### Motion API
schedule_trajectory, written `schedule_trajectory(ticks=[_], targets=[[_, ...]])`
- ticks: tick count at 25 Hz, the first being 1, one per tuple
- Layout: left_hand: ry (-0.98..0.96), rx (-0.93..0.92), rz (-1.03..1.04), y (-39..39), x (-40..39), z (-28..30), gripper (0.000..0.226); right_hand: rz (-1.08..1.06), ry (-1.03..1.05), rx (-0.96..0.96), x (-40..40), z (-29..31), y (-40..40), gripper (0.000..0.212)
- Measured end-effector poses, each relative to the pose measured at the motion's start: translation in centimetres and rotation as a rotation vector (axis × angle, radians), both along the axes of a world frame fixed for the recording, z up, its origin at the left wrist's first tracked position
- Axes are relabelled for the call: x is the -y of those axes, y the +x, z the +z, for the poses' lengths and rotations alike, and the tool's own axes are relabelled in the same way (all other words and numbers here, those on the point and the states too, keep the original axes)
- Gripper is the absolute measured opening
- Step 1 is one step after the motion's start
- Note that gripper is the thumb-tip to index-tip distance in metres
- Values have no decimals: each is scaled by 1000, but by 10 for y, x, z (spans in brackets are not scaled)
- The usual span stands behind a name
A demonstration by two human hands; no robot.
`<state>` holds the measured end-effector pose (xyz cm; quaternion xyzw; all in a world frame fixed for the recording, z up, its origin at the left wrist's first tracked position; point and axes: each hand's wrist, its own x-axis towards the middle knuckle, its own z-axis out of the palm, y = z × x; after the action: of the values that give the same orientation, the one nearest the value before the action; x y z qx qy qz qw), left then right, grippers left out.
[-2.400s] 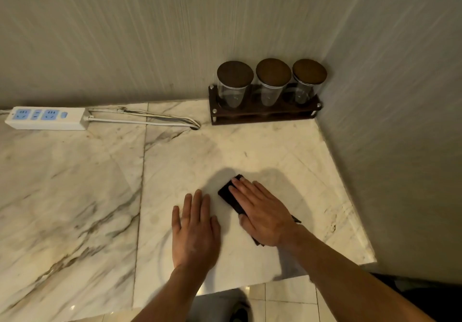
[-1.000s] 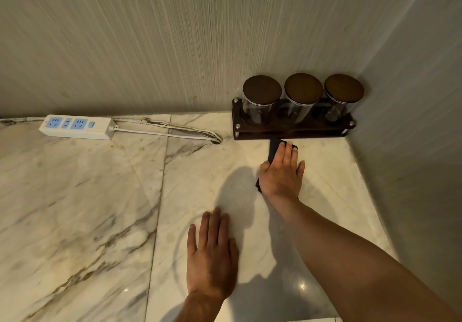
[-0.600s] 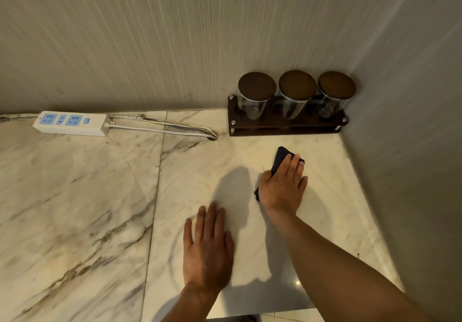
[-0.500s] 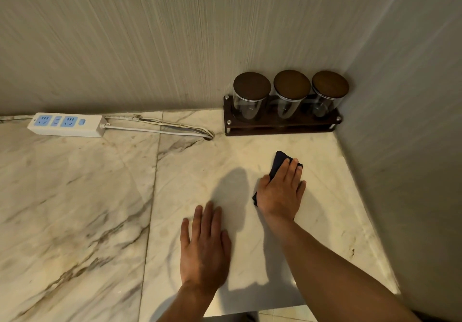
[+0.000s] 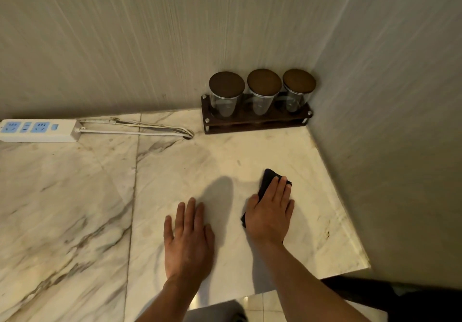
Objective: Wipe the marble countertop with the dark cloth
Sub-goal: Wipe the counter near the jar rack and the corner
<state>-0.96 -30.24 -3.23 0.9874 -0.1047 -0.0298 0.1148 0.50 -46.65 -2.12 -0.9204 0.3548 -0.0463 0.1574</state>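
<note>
- Right hand (image 5: 269, 215) lies flat, palm down and fingers spread straight, pressing the dark cloth (image 5: 268, 179) against the marble countertop (image 5: 75, 196); it grips nothing, the cloth is only pinned beneath the palm and fingers.
- Dark cloth shows past the fingertips as a rounded dark corner, and again as a small dark edge at the thumb side of the palm; the rest is hidden under the hand.
- Cloth sits on the right slab of the countertop, near the side wall (image 5: 400, 146) and well apart from the back corner.
- Left hand (image 5: 187, 239) rests flat on the marble just beside the right hand, palm down, fingers extended and close together, holding nothing and not touching the cloth.
- Both forearms are bare and come in from the bottom edge of the view.
- A seam (image 5: 133, 196) runs front to back between two marble slabs, left of the left hand.
- A dark wooden rack (image 5: 255, 124) stands in the back corner, touching or nearly touching both walls, with three glass jars (image 5: 262, 101) in a row, each upright with a dark round lid.
- A white power strip (image 5: 37, 130) with blue sockets lies along the back wall at the far left; its white cord (image 5: 140, 131) runs right and ends at a hole in the countertop just left of the rack.
- Hand shadows fall on the marble between the two hands.
</note>
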Motion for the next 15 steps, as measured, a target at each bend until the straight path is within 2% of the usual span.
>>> schedule_trajectory(ticks=[15], targets=[[-63,28,-15,-2,-2,-3,57,3,-15,9,-8,-5,-87,66]])
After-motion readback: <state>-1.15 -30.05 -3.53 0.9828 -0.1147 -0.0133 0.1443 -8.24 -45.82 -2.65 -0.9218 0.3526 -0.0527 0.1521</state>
